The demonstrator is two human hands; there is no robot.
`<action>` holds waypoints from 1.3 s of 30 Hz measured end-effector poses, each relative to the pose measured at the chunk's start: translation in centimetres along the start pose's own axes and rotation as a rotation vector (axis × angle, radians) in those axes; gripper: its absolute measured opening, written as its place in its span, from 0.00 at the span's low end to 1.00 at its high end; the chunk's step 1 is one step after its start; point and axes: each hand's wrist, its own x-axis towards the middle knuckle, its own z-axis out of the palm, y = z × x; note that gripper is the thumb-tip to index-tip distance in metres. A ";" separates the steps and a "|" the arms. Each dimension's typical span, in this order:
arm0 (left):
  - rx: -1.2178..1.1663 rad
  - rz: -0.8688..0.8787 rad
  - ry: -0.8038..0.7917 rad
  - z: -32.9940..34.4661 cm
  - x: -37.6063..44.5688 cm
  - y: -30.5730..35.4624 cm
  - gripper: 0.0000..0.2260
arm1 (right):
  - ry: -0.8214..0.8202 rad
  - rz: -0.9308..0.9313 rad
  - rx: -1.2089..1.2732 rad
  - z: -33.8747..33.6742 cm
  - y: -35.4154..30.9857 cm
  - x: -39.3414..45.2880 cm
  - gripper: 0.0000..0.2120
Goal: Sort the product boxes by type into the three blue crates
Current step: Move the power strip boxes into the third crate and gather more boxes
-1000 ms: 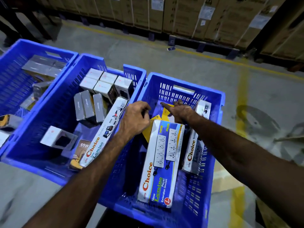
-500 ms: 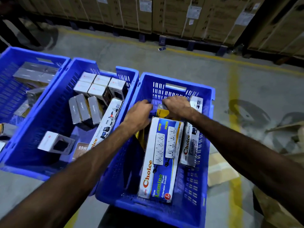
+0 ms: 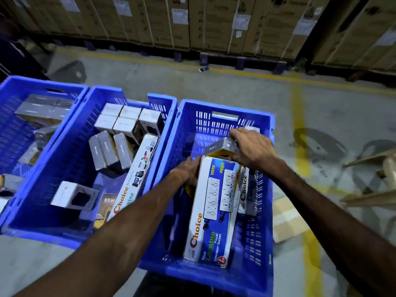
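Three blue crates stand side by side: the left crate [image 3: 25, 86], the middle crate [image 3: 53, 230] and the right crate [image 3: 214, 108]. In the right crate lies a long white-and-blue Choice extension socket box [image 3: 211, 213], with a second one [image 3: 246, 196] on edge beside it. My right hand [image 3: 252, 148] grips a small grey box with a yellow edge [image 3: 220, 147] above the far end of the long box. My left hand [image 3: 188, 170] holds the long box's left edge; its fingers are partly hidden behind it.
The middle crate holds several small white boxes [image 3: 126, 118], grey boxes [image 3: 109, 151], another Choice box [image 3: 132, 181] and a 65W box [image 3: 107, 202]. Grey boxes [image 3: 38, 112] fill the left crate. Stacked cartons [image 3: 214, 22] line the far wall. Yellow floor lines [image 3: 300, 136] run right.
My right hand has lifted a small grey box out from behind the long socket box. My left hand has moved down onto the long box's left edge. The camera has tilted slightly.
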 end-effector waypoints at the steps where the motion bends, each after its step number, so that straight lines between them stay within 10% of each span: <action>1: -0.001 0.001 0.022 0.5 -0.1 0.0 0.45 | -0.003 0.002 0.004 0.0 0.0 0.0 0.28; 11: -0.019 0.022 0.018 0.9 1.2 -0.4 0.46 | -0.049 0.002 -0.007 -0.6 -0.3 -0.3 0.28; 28: 1.310 0.427 -0.199 0.9 0.5 0.0 0.41 | -0.162 -0.034 0.025 -2.8 -0.1 -0.8 0.23; 34: 1.141 0.453 0.223 -6.3 0.0 1.9 0.27 | -0.173 -0.064 0.019 -4.7 -0.1 -2.0 0.26; 39: 0.916 0.442 0.411 -11.6 1.4 2.0 0.40 | -0.079 -0.131 -0.003 -5.8 -1.0 -3.8 0.28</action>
